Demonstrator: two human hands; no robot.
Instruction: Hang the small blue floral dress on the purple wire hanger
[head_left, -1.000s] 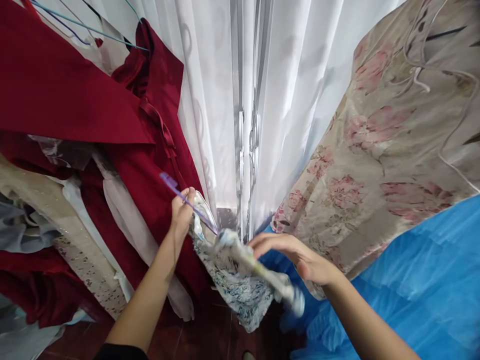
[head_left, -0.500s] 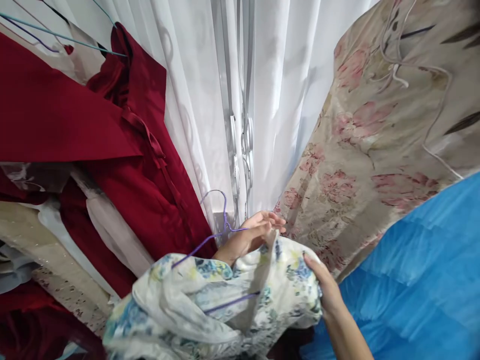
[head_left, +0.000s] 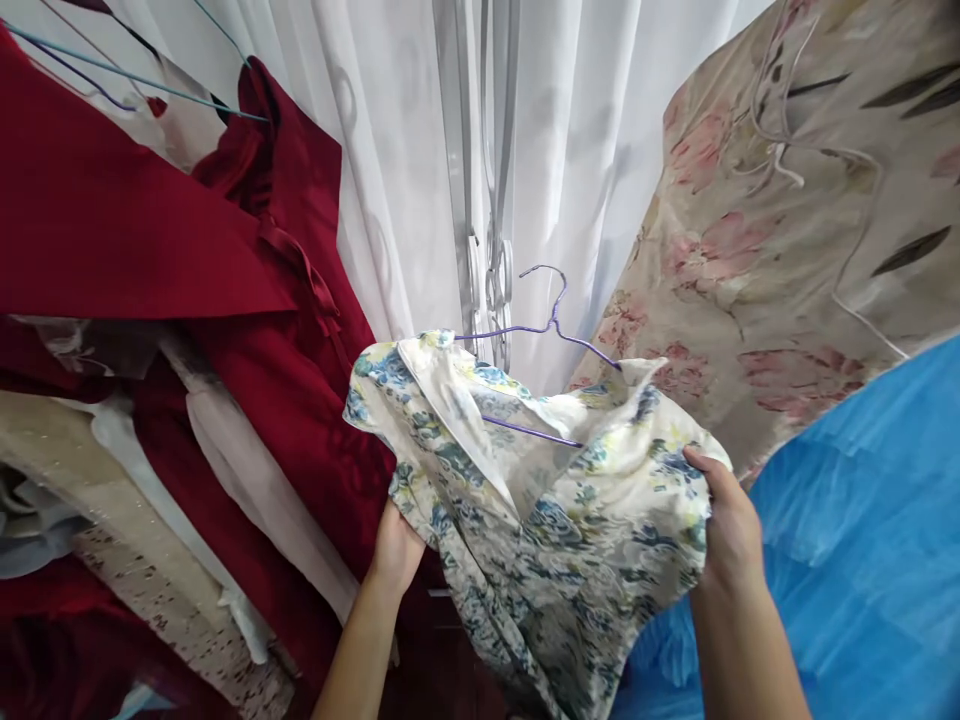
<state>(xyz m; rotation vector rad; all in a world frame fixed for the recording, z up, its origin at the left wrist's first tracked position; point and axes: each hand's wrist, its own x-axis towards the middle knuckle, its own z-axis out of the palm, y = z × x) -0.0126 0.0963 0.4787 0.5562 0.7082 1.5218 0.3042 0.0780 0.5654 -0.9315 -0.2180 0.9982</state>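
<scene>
A white dress with blue and yellow flowers (head_left: pixel 585 530) hangs spread on a purple wire hanger (head_left: pixel 553 325) in front of me. The hanger's hook stands up above the open neckline, and its lower bar shows inside the neck. My left hand (head_left: pixel 399 548) grips the dress at its left side below the sleeve, the fingers partly behind the cloth. My right hand (head_left: pixel 727 510) is closed on the right sleeve edge, thumb in front. Neither hand touches the hanger.
Dark red garments (head_left: pixel 262 400) hang on the left, above pale and beaded ones (head_left: pixel 142 500). White curtains (head_left: pixel 577 150) cover the back. To the right hang a beige flowered cloth (head_left: pixel 720 270) with a white cord and a blue tulle skirt (head_left: pixel 862 520).
My left hand has gone from the neckline down to the garment's left side. The bunched dress is now lifted and spread upright, and the hanger has swung right with its hook up.
</scene>
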